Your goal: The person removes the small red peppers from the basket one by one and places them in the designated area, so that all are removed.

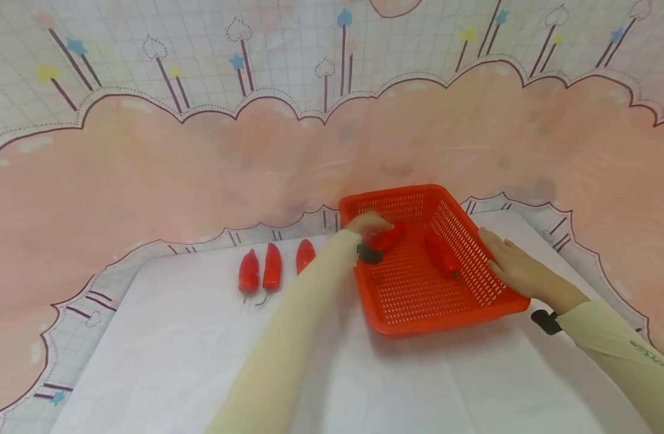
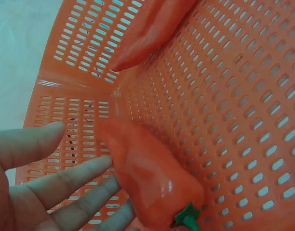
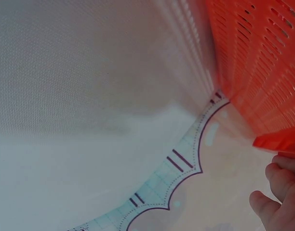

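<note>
Around 12 o'clock, and curving down both sides of you, stands a printed backdrop (image 1: 245,169) with a peach cloud shape, dotted outlines, stars and hearts on sticks. In front of you spreads a white tabletop (image 1: 163,337). On it, at 4 o'clock from the middle of the head view, sits a red perforated plastic basket (image 1: 445,328), its slotted walls flaring outward.

Your two arms, in pale cream sleeves (image 1: 288,337), reach in from below, at 6 and 5 o'clock; dark lettering runs along the right one.

Your left hand (image 1: 368,224) dips inside the basket at its 10 o'clock. Its fingers are released, straight and spread, the tips touching a pepper's side while the thumb stands apart. Your right hand (image 1: 513,265) rests against the outer wall at the basket's 3 o'clock, fingers extended and released, close to the rim.

The left hand's red pepper (image 2: 147,173) lies at the basket's 10 o'clock, green stem cap showing. A second pepper (image 1: 442,253) lies inside at 2 o'clock. Three more red peppers (image 1: 248,274) lie on the tabletop at 8 o'clock, side by side, the rightmost partly hidden by your left sleeve.

Smallest, a black device (image 1: 546,321) shows at your right wrist.
</note>
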`<state>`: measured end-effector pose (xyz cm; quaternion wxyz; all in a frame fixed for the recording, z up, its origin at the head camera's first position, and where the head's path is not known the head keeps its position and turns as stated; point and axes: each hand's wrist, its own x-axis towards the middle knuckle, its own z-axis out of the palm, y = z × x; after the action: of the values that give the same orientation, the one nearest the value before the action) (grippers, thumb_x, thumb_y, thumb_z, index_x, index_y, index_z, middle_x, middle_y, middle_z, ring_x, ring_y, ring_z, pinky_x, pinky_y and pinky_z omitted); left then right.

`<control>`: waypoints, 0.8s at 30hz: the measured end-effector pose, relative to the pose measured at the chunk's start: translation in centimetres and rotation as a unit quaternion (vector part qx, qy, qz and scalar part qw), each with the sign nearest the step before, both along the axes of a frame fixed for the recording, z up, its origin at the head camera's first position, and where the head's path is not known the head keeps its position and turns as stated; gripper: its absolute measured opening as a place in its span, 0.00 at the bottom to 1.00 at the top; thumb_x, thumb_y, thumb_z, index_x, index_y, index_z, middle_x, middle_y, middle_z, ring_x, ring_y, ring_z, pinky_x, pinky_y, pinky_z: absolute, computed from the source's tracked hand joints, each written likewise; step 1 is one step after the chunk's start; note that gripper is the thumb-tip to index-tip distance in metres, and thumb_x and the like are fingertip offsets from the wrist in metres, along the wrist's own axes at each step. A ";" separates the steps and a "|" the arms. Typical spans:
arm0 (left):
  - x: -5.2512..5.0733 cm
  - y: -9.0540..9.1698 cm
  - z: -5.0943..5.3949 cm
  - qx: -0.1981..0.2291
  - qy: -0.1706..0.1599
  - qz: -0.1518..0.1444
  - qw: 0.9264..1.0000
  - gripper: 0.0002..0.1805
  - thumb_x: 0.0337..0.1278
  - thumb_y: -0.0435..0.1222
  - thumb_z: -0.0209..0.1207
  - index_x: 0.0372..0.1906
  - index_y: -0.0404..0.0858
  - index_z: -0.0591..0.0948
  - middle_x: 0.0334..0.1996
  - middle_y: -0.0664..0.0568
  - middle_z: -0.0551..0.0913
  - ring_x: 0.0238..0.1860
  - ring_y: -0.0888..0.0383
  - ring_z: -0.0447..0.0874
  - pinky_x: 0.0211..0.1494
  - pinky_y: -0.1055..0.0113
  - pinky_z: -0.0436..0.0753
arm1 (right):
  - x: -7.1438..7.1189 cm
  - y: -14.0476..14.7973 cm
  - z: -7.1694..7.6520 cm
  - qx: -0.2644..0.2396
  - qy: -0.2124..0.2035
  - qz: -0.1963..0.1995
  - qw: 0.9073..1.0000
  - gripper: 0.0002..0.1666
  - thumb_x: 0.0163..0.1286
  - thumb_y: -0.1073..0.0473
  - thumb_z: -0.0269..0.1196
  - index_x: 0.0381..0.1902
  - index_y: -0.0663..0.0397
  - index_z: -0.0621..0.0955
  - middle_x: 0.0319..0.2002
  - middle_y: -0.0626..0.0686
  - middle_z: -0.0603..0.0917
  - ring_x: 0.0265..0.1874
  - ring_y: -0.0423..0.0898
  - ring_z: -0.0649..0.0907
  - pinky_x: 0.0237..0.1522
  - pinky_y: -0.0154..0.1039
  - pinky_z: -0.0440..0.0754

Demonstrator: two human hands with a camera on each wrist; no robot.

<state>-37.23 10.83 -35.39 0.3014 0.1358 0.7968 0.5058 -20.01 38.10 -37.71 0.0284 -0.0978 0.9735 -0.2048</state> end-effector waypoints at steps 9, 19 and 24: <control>-2.3 0.9 -1.7 -0.098 0.016 -0.049 0.994 0.16 0.58 0.41 0.60 0.49 0.38 0.80 0.53 0.47 0.80 0.56 0.50 0.75 0.62 0.57 0.74 | 0.0 -0.1 0.1 0.000 -0.006 0.000 1.000 0.41 0.72 0.59 0.48 0.72 0.67 0.42 0.72 0.71 0.46 0.71 0.68 0.49 0.71 0.64 0.40; -2.1 0.7 -2.1 -0.089 0.013 -0.019 0.996 0.15 0.52 0.38 0.64 0.45 0.38 0.79 0.48 0.46 0.79 0.52 0.48 0.75 0.58 0.55 0.76 | 0.0 -0.2 0.3 -0.001 -0.002 0.001 1.000 0.41 0.71 0.60 0.48 0.72 0.67 0.42 0.72 0.71 0.46 0.71 0.68 0.48 0.71 0.62 0.39; -1.8 0.6 -2.1 -0.068 -0.018 0.017 0.997 0.12 0.51 0.34 0.64 0.41 0.38 0.79 0.45 0.47 0.78 0.49 0.48 0.74 0.58 0.53 0.76 | 0.0 -0.1 0.2 -0.002 -0.006 0.000 1.000 0.42 0.71 0.59 0.49 0.73 0.66 0.41 0.72 0.71 0.46 0.71 0.68 0.49 0.71 0.63 0.40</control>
<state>-39.05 11.48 -37.53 0.3156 0.0918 0.8259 0.4581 -20.05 37.97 -37.53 0.0338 -0.0969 0.9729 -0.2071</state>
